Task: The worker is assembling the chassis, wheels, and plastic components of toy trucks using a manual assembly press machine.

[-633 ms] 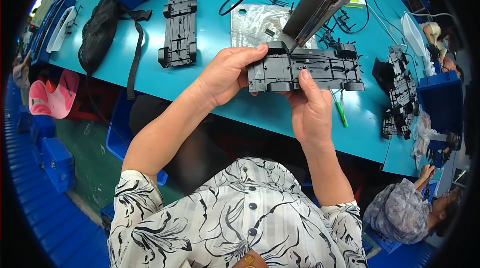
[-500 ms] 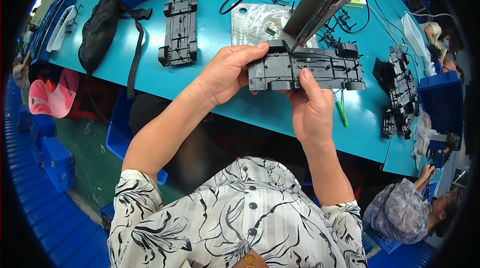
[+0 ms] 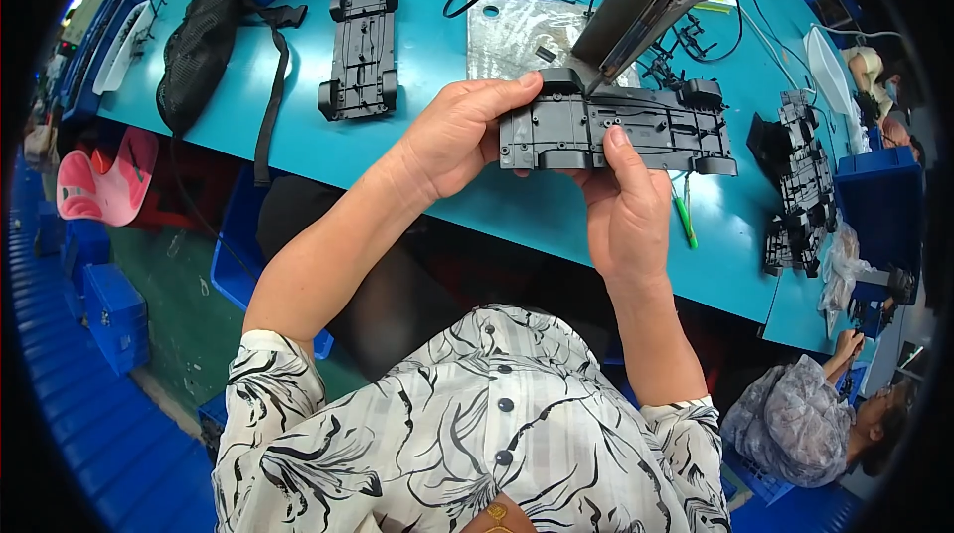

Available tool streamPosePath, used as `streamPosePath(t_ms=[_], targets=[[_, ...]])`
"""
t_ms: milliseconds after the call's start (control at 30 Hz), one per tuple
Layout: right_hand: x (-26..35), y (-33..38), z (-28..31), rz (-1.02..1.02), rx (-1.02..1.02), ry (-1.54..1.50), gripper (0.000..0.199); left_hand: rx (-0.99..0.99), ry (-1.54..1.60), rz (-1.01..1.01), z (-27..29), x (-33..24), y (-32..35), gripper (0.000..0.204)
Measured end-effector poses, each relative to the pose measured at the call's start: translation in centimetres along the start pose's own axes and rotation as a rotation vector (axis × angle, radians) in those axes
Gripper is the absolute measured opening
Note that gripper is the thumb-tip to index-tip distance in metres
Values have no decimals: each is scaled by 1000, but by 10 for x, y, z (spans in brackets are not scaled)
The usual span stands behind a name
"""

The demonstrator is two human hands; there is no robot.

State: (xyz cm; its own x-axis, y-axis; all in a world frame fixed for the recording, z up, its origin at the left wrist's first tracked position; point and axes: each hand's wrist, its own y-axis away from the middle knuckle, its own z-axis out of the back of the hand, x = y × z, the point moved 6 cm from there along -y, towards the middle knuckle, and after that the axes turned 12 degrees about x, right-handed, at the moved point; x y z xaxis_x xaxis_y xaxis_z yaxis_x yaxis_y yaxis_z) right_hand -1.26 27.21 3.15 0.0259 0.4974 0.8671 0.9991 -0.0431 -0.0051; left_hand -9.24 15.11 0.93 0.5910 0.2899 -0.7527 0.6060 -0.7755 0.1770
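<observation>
On the near side of the metal plate, the left hand and right hand have their fingers clamped on a black chassis, by end and near edge — likely steadying it under the slanted tool.

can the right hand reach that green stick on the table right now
Probably yes, if freed: the right hand holds the black plastic part, but the green stick lies just right of the hand, near end uncovered.
</observation>
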Motion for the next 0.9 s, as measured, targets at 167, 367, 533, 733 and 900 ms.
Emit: streamPosePath(t_ms=[167, 367, 533, 733, 900], targets=[[2, 0, -4, -12, 2, -34, 29, -19, 8, 1, 0, 1, 0, 35], [-2, -1, 2, -8, -12, -26, 29, 2, 3, -5, 2, 1, -1, 36], [1, -2, -4, -8, 16, -44, 29, 12, 6, -9, 2, 0, -2, 34], [-1, -2, 1, 7, -23, -4, 29, 2, 12, -17, 1, 0, -1, 34], [-3, -2, 3, -8, -32, -2, 30, 0, 9, -19, 0, -2, 0, 34]])
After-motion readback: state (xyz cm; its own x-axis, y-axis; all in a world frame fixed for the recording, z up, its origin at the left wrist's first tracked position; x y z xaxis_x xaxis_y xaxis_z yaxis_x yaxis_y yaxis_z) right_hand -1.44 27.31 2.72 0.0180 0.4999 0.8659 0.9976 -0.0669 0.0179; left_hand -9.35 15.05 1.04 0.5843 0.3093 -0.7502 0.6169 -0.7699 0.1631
